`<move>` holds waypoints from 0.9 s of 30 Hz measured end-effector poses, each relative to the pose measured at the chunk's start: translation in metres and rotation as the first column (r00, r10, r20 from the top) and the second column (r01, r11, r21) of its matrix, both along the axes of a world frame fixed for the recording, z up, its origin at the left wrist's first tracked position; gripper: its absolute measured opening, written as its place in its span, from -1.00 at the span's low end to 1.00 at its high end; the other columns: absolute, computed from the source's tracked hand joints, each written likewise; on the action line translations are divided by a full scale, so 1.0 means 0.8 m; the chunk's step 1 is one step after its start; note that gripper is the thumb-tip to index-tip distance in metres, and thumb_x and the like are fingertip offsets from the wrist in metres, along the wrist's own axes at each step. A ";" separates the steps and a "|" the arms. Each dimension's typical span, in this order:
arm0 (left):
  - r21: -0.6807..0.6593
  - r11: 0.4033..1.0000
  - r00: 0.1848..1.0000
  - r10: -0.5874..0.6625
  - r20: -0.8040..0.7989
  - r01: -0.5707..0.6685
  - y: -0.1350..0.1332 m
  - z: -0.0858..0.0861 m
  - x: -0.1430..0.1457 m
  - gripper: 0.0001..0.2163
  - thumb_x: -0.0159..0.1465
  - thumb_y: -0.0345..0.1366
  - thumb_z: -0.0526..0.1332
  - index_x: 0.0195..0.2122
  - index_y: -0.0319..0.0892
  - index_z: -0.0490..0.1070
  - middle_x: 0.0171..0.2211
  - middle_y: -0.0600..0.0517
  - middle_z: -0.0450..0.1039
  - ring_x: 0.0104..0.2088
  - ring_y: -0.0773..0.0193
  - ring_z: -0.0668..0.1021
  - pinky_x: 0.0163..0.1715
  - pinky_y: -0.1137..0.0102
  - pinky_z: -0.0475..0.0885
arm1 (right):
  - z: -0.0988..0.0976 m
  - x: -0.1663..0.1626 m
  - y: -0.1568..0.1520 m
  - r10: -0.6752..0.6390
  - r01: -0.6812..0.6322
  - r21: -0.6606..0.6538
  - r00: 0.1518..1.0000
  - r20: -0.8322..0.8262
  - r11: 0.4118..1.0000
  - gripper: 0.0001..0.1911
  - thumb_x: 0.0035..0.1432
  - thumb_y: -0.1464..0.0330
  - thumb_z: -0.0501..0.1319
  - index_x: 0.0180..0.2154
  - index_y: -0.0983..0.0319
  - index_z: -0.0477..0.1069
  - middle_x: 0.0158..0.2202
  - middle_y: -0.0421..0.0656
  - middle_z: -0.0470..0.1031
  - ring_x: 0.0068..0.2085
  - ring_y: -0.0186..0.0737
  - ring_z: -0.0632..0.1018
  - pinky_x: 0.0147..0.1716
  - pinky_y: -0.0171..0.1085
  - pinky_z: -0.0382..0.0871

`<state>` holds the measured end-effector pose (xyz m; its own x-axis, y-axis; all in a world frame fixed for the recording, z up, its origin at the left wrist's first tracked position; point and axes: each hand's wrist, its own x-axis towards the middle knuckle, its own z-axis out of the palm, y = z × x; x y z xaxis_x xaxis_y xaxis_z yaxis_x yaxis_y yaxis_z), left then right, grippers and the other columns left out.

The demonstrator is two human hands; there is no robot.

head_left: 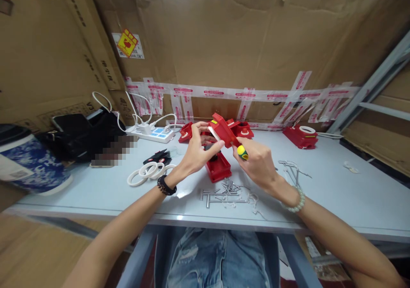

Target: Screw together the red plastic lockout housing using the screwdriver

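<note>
A red plastic housing (221,127) with a white edge and a small yellow label is tilted above the table. The fingers and thumb of my left hand (196,151) are closed around its left side. My right hand (258,160) grips a screwdriver (242,152) by its yellow-and-green handle, close against the housing's right end. The screwdriver's tip is hidden. Below both hands lies an open red tray-like part (219,170), with something dark at its back. In front of it are loose screws (230,186) and T-shaped metal rods (224,201).
Several white rings (136,177) lie left of my hands, near black packets (158,156). Behind stand more red housings (245,130) and a white power strip (156,133). A patterned cup (35,164) stands far left; another red housing (299,138) is back right. Cardboard (240,40) walls the rear.
</note>
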<state>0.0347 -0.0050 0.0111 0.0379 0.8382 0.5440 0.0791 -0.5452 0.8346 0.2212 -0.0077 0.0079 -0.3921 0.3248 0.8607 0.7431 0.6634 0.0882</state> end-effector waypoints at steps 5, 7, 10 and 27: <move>-0.019 1.000 1.000 -0.012 0.014 0.013 0.000 0.001 0.000 -0.62 0.09 -0.22 0.32 -0.17 -0.15 0.16 -0.20 -0.01 0.43 -0.24 0.26 0.55 -0.19 0.33 0.42 | 0.000 0.001 -0.001 0.000 0.000 0.011 1.000 -0.009 1.000 -0.76 0.19 0.42 0.11 -0.16 0.39 0.45 -0.35 -0.04 0.58 -0.37 -0.21 0.55 -0.37 -0.27 0.40; -0.144 0.987 0.994 -0.059 0.094 0.072 0.005 0.001 0.001 -0.73 0.13 -0.17 0.25 -0.27 -0.18 0.21 -0.35 0.02 0.47 -0.33 0.27 0.55 -0.29 0.38 0.40 | -0.001 0.001 -0.001 0.003 -0.003 0.003 1.000 0.000 1.000 -0.76 0.20 0.42 0.10 -0.16 0.39 0.45 -0.35 -0.04 0.58 -0.36 -0.21 0.55 -0.37 -0.26 0.39; -0.376 0.900 0.963 -0.141 0.229 0.222 0.009 0.005 0.001 -0.71 0.17 -0.04 0.13 -0.43 -0.20 0.27 -0.52 0.02 0.45 -0.48 0.30 0.53 -0.46 0.45 0.34 | -0.002 0.002 -0.001 0.010 -0.010 -0.015 1.000 0.021 1.000 -0.77 0.20 0.40 0.11 -0.16 0.38 0.45 -0.34 -0.03 0.57 -0.37 -0.21 0.53 -0.39 -0.25 0.38; 0.160 0.974 0.984 0.170 -0.045 -0.161 -0.009 -0.004 0.008 -0.52 0.07 -0.21 0.35 -0.08 -0.10 0.11 -0.13 0.00 0.32 -0.20 0.26 0.50 -0.17 0.32 0.44 | 0.000 0.001 0.000 0.013 -0.013 -0.006 0.999 -0.033 1.000 -0.75 0.18 0.41 0.11 -0.16 0.36 0.47 -0.34 -0.01 0.59 -0.35 -0.17 0.57 -0.36 -0.21 0.44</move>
